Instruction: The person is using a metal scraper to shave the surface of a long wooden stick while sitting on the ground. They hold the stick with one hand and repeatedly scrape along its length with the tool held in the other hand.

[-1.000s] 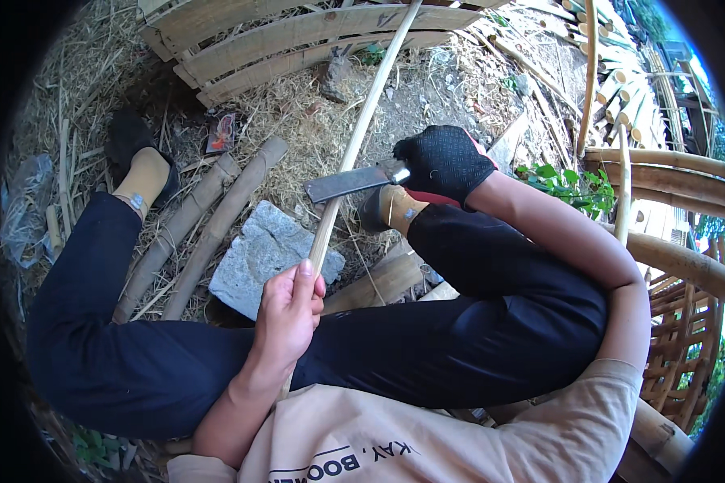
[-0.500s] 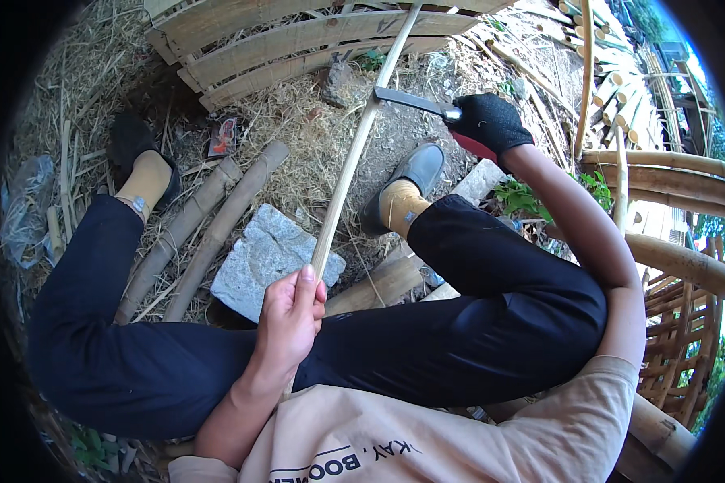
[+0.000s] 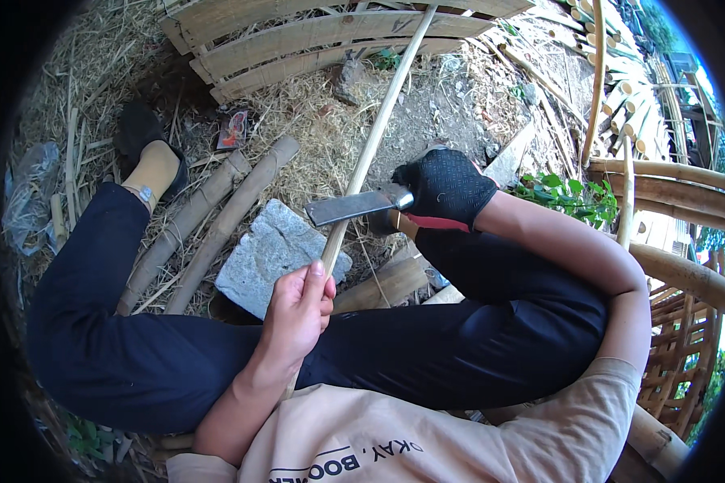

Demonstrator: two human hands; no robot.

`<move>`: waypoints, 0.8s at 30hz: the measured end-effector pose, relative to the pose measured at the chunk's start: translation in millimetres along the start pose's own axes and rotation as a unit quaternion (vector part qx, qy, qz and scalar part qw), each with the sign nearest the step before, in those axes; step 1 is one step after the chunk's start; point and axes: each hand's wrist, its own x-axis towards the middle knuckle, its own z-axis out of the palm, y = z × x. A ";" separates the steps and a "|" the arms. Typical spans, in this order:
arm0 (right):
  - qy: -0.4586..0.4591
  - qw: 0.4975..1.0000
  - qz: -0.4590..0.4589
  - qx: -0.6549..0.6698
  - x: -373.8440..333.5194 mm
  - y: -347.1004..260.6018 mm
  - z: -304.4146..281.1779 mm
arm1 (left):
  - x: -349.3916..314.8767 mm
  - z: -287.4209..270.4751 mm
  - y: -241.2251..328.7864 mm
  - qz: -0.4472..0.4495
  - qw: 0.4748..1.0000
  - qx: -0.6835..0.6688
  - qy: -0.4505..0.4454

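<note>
From my end of the link I am looking down on brown earth ground (image 3: 298, 153) strewn with dry, yellowish straw, outdoors in bright daylight. The bare left hand (image 3: 300, 310) is closed firmly around a long, slender, pale wooden strip (image 3: 383, 121), thumb laid along its top. I see the strip slant from the lap, over the dark-trousered legs (image 3: 161, 354), toward the ground's far edge, where its tip overlaps a slatted panel of pale wood (image 3: 314, 39). The right hand (image 3: 447, 187), in a black textured glove, is curled shut around the mostly hidden handle of a broad-bladed grey metal knife (image 3: 350, 207). The blade crosses over the strip just beyond the left hand; I cannot tell how deep its edge sits.

Below them, near the middle of the ground, I have a rough, pale grey stone block (image 3: 270, 258), with a squared brown timber piece (image 3: 387, 286) just right of it. Two round, grey-brown poles (image 3: 229, 225) lie side by side left of the stone. A crumpled clear plastic bag (image 3: 32, 193) sits at the ground's left edge. Toward the far right corner I see stacked cut bamboo (image 3: 640, 121); nearer along the right edge, leafy green plants (image 3: 568, 193) and an openwork brown lattice of woven strips (image 3: 689, 346).
</note>
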 end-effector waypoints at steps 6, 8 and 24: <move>0.057 0.998 0.011 -0.029 7.1 18.5 -0.9 | 0.2 0.4 -0.3 -0.026 0.999 -0.015 -0.028; 0.076 0.996 0.052 -0.005 13.5 36.4 3.0 | -0.6 -0.4 0.2 -0.028 0.999 -0.007 -0.026; 0.162 0.966 0.196 -0.047 22.0 99.3 -32.1 | -6.2 -2.4 5.2 -0.026 0.999 -0.008 -0.028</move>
